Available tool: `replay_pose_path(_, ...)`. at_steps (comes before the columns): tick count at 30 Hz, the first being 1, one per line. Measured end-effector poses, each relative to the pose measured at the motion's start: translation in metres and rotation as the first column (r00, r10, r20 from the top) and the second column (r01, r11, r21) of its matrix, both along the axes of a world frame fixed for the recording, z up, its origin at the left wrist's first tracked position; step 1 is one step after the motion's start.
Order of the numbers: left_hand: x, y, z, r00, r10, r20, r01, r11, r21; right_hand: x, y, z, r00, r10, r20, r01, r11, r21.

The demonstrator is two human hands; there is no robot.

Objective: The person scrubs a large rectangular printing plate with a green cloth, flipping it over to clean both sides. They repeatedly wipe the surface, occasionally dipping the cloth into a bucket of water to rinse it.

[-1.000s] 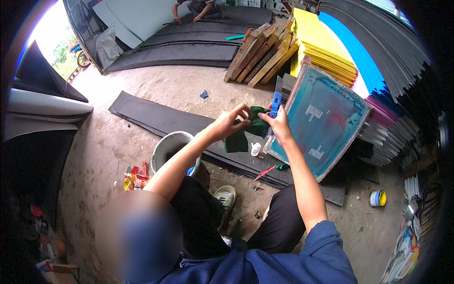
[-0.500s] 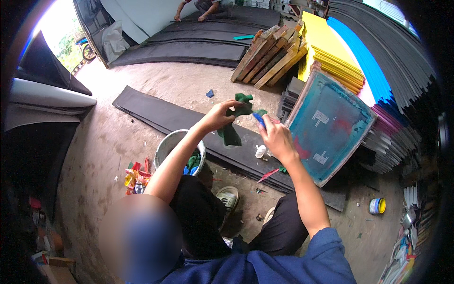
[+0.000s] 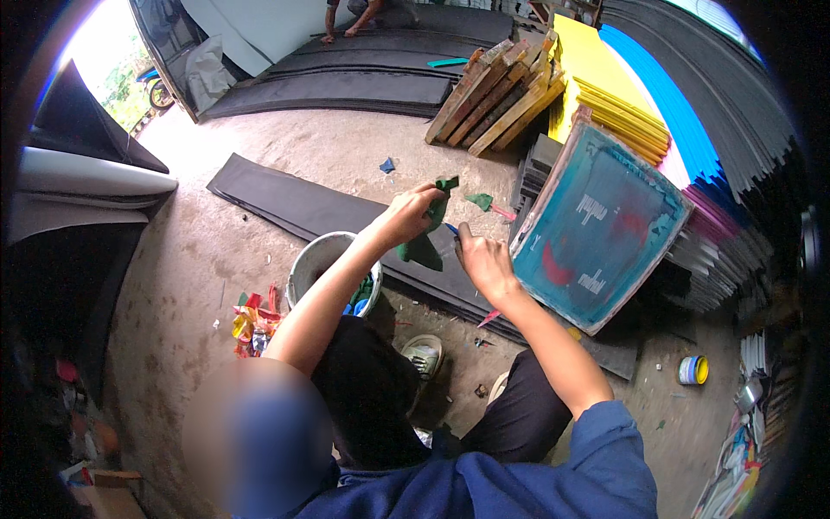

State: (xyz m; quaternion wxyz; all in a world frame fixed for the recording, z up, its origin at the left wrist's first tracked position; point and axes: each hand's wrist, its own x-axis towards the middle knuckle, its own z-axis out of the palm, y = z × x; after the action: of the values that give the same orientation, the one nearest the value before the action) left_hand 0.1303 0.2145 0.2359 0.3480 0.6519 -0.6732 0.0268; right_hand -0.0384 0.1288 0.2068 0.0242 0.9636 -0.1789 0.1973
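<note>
Clearly, you hold two things

Before you lie long dark sheets. Your right hand points inward, fingers curled; your left hand reaches forward, pinching narrowly. Between them hangs the green cloth, held by the left. Smallest, the blue tool sits in the right.

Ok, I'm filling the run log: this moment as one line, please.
left hand: holds green piece | right hand: holds blue tool | bucket: green and blue scraps inside | teal panel: right of right hand
</note>
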Motion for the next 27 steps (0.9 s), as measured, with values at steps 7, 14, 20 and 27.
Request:
replay_pose_path(7, -0.013, -0.007, -0.003, 0.997, -0.008, -0.075, 0.008, 1.000, -0.001, 0.017, 0.005, -0.017, 0.999, -0.038, -0.019, 0.042, 0.971, 0.234)
replay_pose_path(14, 0.020, 0.014, 0.031, 0.783, 0.282, -0.555, -0.253, 0.959, 0.130, -0.002, -0.005, -0.072, 0.991, 0.009, -0.136, 0.032, 0.954, 0.298)
replay_pose_path(20, 0.051, 0.038, 0.053, 0.874, 0.273, -0.402, -0.313, 0.949, -0.035, -0.025, -0.045, -0.108, 0.954, -0.043, -0.296, 0.130, 0.952, 0.279)
replay_pose_path(27, 0.086, 0.092, -0.012, 0.959, 0.262, -0.110, -0.237, 0.950, 0.201, 0.020, -0.043, -0.090, 0.978, -0.143, -0.155, 0.210, 0.607, 0.767)
